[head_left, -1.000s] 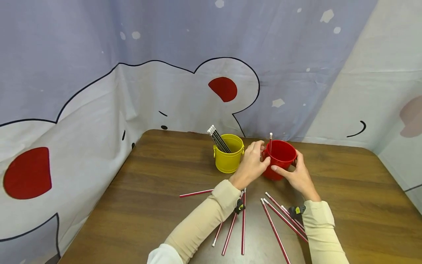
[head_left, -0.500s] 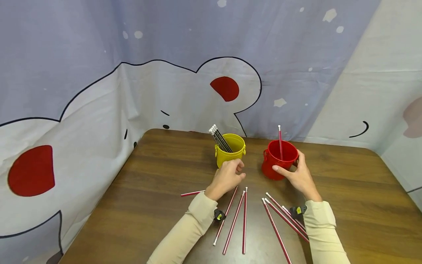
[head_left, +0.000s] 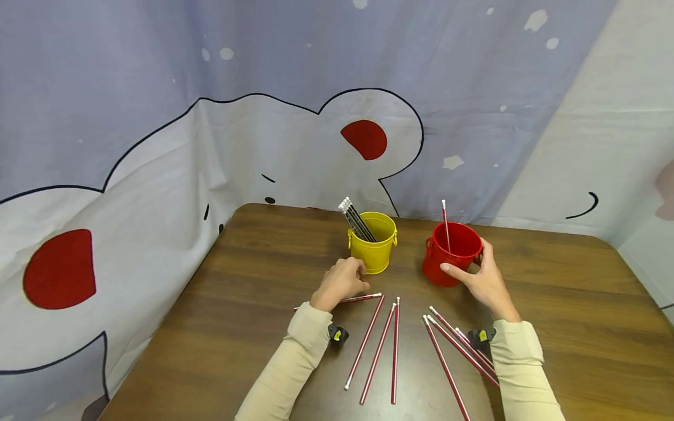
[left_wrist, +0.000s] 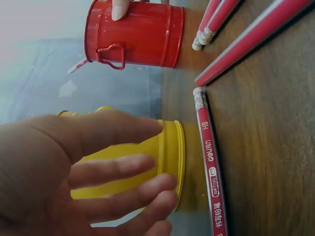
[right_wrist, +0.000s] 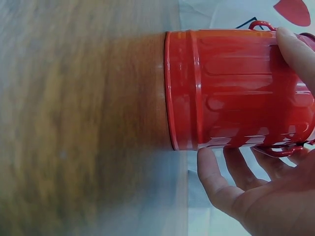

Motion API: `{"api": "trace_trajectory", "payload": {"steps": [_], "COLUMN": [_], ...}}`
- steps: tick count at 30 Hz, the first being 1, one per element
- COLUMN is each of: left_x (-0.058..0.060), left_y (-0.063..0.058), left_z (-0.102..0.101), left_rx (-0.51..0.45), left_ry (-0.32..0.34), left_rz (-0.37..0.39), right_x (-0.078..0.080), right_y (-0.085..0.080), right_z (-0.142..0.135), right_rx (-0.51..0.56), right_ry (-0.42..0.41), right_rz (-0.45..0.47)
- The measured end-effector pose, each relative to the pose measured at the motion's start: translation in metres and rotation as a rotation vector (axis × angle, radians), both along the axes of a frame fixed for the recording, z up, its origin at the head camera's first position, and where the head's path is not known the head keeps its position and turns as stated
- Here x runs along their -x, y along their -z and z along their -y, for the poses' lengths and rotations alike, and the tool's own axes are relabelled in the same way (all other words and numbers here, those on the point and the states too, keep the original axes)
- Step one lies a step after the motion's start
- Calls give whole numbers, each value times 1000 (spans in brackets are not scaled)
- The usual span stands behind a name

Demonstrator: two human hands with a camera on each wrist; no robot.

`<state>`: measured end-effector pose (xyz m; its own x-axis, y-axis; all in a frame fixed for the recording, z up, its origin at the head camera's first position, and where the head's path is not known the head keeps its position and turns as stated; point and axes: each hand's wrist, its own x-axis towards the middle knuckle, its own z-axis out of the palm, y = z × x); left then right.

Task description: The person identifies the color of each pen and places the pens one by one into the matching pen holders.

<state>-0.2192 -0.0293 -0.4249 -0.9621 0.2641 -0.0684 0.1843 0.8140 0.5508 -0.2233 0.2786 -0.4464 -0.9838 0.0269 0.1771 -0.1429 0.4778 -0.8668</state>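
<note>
My right hand (head_left: pixel 487 285) holds the small red bucket (head_left: pixel 438 270) from its right side, thumb on the front wall, fingers along the side. One red-and-white pencil (head_left: pixel 444 213) stands in that bucket, eraser end up. My left hand (head_left: pixel 341 282) holds nothing; its fingers are spread and loosely bent just in front of the yellow bucket (head_left: pixel 376 257). Close below those fingers a red pencil (left_wrist: pixel 211 162) lies on the table, partly covered by the hand in the head view. Several dark-striped pencils (head_left: pixel 360 225) lean in the yellow bucket.
Three red pencils (head_left: pixel 395 351) lie between my forearms on the wooden table (head_left: pixel 237 263). Several more red pencils (head_left: pixel 447 368) lie by my right wrist, partly under the sleeve. A printed cloth (head_left: pixel 263 152) hangs behind the table.
My left hand has moved from the red bucket leftward and down to the lying pencil, leaving one pencil in the red bucket. My right hand stays on the bucket.
</note>
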Motion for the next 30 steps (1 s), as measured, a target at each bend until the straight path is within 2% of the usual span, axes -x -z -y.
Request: {"api": "trace_trajectory", "payload": {"steps": [3,8,13,24,30], "left_x": [-1,-1,-3,-6,-4], "left_y": [1,3,7,15,15], "left_z": [-1,-2,-5,-16,-15], "left_rx": [28,128,176,284,280], "left_ry": [42,104,138,205,234], "left_rz": [24,39,63,-18,-31], "right_x": [0,0,-1,0,-1], "right_y": [0,-2,-2,-2,-1], "right_z": [0,1,1,0,1], "right_rx": [-2,4,-8,-9,2], "right_ry": [-6,-10,-21,-17,-16], "right_rz": [9,9,-5,9,8]}}
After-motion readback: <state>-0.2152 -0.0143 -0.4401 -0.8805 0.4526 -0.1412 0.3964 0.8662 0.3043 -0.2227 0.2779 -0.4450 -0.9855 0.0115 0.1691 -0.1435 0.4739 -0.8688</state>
